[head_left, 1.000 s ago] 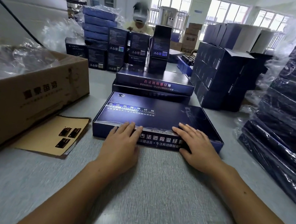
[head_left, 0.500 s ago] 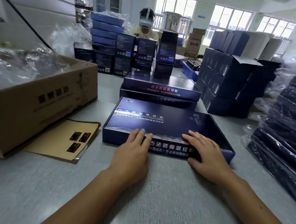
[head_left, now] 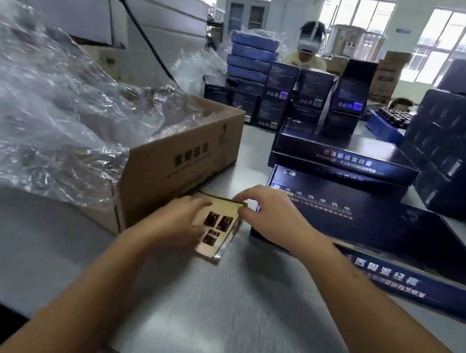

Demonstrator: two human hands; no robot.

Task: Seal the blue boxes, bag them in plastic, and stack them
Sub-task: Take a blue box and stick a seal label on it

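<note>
Spilling from far left: clear plastic bags [head_left: 46, 105], crumpled, heaped in and over an open cardboard carton [head_left: 182, 159] with printed characters on its side; carton rests on the grey table [head_left: 209, 332]; just beside the carton's near corner, a tan sticker sheet [head_left: 221, 232] lying flat, three dark labels on it; left hand [head_left: 175, 225] palm-down on the sheet's left part, fingers spread and flat, closed on nothing; right hand [head_left: 273, 218] over the sheet's far right corner, thumb and forefinger drawn near together at its edge, whether they actually pinch it cannot be told through the blur; right of the hands, a flat blue box [head_left: 378, 229], lid down, on the table, apart from the left hand, the right wrist passing over its near left corner; behind it, a stack of two more flat blue boxes [head_left: 343, 159]; beyond, upright small dark boxes [head_left: 312, 95] and a seated person wearing a headset; far right, a block of stacked dark cartons [head_left: 458, 154]
</note>
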